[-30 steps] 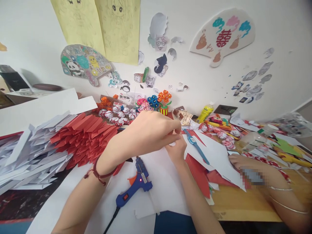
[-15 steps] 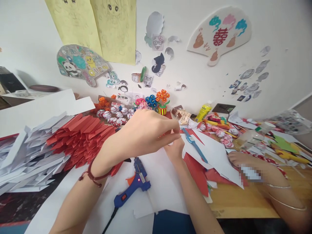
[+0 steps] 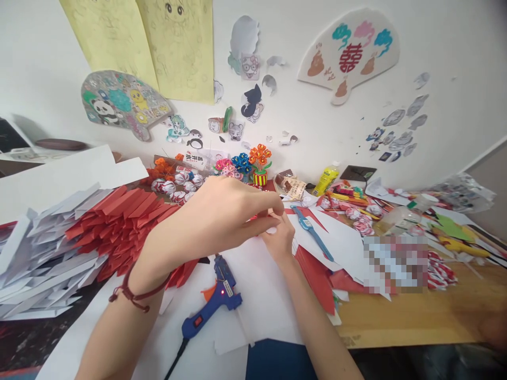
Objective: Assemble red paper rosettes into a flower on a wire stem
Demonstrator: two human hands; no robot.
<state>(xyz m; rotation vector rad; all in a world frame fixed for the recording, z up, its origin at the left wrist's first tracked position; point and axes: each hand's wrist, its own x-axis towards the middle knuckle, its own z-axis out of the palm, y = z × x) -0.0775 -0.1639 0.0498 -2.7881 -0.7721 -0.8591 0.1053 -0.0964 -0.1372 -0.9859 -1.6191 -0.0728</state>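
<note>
My left hand (image 3: 225,214) is raised over the table with thumb and index finger pinched together. Against those fingertips is my right hand (image 3: 279,237), its fingers also closed. A bit of red shows between the two hands, but the fingers hide most of what they hold. Below them a blue hot glue gun (image 3: 212,306) lies on white paper (image 3: 265,295), its small light lit and its cord running toward me. Left of my hands is a pile of folded red paper strips (image 3: 122,227), beside a pile of folded white paper strips (image 3: 47,258).
A blue watch (image 3: 312,232) lies on white sheets at the right. Behind stand an orange flower pot ornament (image 3: 260,166) and a yellow bottle (image 3: 327,178). A clear bottle (image 3: 407,216), red-and-white flowers (image 3: 364,224) and scraps clutter the right side. A wall rises behind.
The other person's hand and braceleted arm at the right have drawn back almost out of view. My hands stay together at the fingertips, with only a slight shift. The camera view has shifted slightly.
</note>
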